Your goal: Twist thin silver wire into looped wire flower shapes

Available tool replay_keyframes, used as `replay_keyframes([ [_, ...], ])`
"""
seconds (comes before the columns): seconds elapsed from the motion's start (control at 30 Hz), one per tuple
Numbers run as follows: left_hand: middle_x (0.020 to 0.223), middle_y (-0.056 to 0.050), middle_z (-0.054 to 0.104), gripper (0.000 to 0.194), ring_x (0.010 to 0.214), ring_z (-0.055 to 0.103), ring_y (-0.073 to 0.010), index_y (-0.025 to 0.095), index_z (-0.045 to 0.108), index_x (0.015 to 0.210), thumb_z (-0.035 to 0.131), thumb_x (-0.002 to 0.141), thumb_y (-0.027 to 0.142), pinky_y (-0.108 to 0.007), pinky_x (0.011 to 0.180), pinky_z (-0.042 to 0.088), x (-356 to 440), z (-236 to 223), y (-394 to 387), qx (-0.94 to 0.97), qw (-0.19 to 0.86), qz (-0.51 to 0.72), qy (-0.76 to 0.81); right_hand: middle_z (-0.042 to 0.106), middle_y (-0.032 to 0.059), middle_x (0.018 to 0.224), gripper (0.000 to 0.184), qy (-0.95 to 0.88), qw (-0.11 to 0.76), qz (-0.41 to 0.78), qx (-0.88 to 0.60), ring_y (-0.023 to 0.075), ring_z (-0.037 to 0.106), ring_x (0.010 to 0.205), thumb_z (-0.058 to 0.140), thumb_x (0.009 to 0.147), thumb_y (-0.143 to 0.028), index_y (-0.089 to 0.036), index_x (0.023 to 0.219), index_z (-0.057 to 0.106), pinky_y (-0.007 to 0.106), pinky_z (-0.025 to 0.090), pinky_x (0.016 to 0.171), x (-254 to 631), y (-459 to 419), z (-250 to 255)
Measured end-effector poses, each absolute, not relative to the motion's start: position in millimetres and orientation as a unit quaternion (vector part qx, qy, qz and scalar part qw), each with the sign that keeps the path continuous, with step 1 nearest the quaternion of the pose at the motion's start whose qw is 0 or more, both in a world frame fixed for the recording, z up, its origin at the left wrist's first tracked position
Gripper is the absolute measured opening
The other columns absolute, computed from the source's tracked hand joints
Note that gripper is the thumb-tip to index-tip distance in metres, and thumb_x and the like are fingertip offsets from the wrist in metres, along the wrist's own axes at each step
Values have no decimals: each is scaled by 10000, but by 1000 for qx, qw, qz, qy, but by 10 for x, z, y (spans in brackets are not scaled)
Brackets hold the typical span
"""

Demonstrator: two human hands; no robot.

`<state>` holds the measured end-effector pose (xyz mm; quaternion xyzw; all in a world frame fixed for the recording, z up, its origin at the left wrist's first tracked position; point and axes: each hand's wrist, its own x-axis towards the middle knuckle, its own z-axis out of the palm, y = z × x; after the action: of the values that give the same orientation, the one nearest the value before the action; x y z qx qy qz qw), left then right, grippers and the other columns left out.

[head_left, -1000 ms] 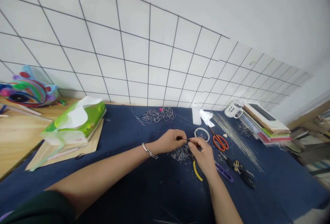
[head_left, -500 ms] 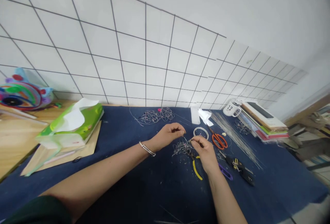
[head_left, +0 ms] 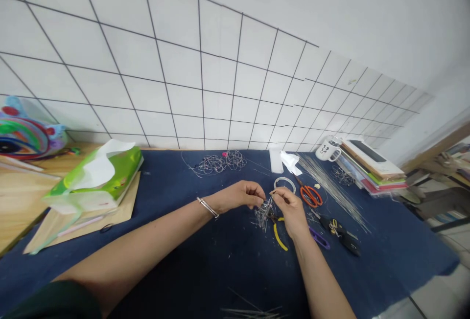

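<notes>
A tangled bunch of thin silvery wire hangs between my two hands over the dark blue cloth. My left hand pinches the wire near its upper left side, fingertips closed. From the right, my right hand grips the top of the same bunch between thumb and fingers. Exactly which strands each hand holds is too small to make out. Just below my right hand lie pliers with yellow handles, their jaws partly behind the wire. A white ring-shaped roll sits behind my right hand.
Orange-handled scissors, a purple-handled tool and black cutters lie to the right. Behind them run long straight wires. Coiled wire rests near the wall. A mug and stacked books stand right; a tissue pack sits left.
My hands have come closer together at the wire bunch. The bunch now hangs higher and more upright below my fingers. The view has shifted slightly.
</notes>
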<state>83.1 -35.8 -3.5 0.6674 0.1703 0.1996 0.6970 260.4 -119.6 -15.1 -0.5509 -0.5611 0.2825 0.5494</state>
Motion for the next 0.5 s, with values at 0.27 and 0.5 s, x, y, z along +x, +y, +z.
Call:
replay_keyframes([
  [0.27,712,-5,565,123,642,485,-90,126,627,807,596,720,207,-232,645,408,829,-68,-336,659,689,239,184,594,50,904,159,-554,558,288,-547,190,529,890,553,777,-320,-182,795,628,335,385,840,2581,-1190,-157],
  [0.5,723,-4,570,117,660,503,-89,126,618,822,591,732,195,-231,668,410,835,-58,-335,642,697,263,182,593,56,981,161,-554,557,285,-550,186,525,939,556,779,-327,-182,773,627,320,374,860,2604,-1183,-163],
])
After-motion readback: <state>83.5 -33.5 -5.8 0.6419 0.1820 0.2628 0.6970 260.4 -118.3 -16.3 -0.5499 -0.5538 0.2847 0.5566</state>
